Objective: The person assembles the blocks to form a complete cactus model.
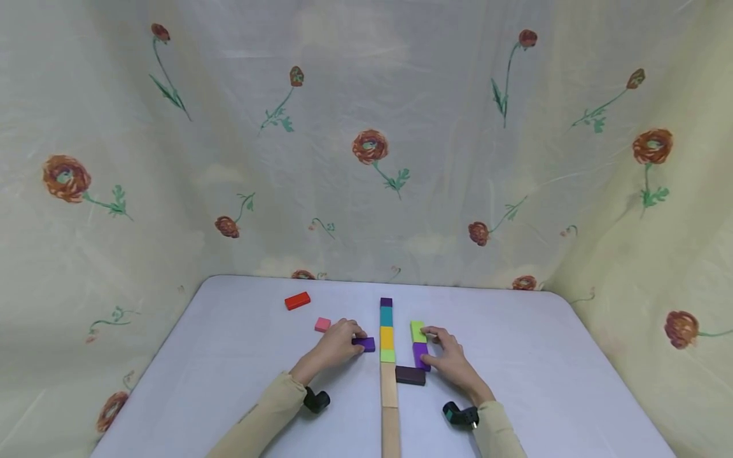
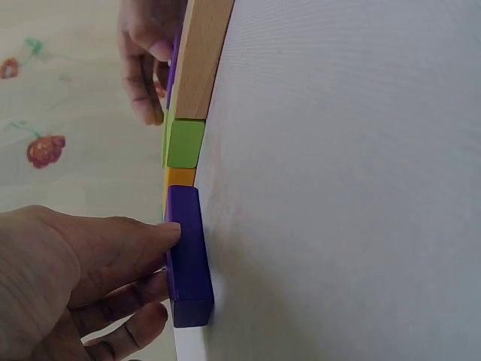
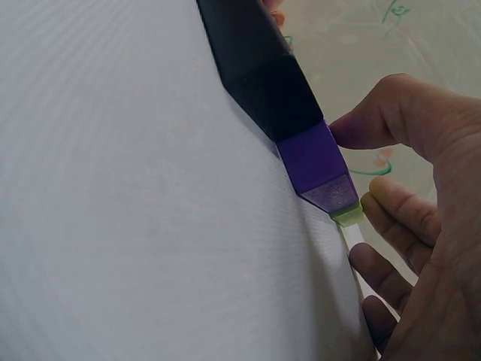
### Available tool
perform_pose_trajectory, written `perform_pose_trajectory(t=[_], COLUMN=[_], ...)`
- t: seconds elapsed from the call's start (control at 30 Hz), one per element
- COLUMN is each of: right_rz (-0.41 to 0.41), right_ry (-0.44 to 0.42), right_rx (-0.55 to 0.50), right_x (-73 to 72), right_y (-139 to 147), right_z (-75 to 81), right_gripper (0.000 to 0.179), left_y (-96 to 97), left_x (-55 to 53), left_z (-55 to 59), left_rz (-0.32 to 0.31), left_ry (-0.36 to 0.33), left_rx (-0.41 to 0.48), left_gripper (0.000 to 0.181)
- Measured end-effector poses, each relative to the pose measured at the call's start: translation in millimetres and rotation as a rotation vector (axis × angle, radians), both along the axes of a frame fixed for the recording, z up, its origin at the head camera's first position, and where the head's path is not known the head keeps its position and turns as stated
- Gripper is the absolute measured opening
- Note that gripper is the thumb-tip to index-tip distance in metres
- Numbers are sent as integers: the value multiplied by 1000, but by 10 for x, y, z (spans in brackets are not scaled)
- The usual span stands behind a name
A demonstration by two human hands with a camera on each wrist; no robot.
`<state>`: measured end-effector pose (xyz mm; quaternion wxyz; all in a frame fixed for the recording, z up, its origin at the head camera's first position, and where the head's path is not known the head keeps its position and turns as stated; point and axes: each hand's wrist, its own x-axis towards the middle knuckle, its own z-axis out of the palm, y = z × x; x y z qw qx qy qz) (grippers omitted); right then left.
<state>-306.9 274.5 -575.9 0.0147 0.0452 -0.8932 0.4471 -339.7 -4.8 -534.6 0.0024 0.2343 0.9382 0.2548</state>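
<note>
My left hand (image 1: 338,343) pinches a dark purple block (image 2: 192,256) between thumb and fingers, low over the table, just left of a row of blocks. My right hand (image 1: 452,362) is right of that row, its thumb at a purple block (image 1: 420,356) and a fingertip at a lime block (image 1: 417,331). Those two stand end to end, the lime one farther away. A black block (image 1: 410,375) lies crosswise between the row and the purple block. The row runs from plain wooden blocks (image 1: 389,385) through lime, yellow (image 1: 387,338) and teal (image 1: 386,316) to dark purple (image 1: 386,302).
A red block (image 1: 297,301) and a small pink block (image 1: 322,324) lie on the left of the white table (image 1: 515,343). A flowered cloth (image 1: 435,210) hangs behind the table and at both sides. Black wrist cameras (image 1: 460,415) hang below both sleeves.
</note>
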Motion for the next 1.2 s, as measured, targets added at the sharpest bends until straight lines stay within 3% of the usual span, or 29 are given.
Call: perform_pose_trajectory(t=[1.2], right_rz=[-11], right_ry=[-15], right_rx=[-1], right_x=[12], right_y=[-9], right_z=[18], right_gripper=[58], left_y=[105], left_x=[-9], left_z=[-37], left_rz=[-12], left_ry=[-25], left_rx=[-3], left_gripper=[24])
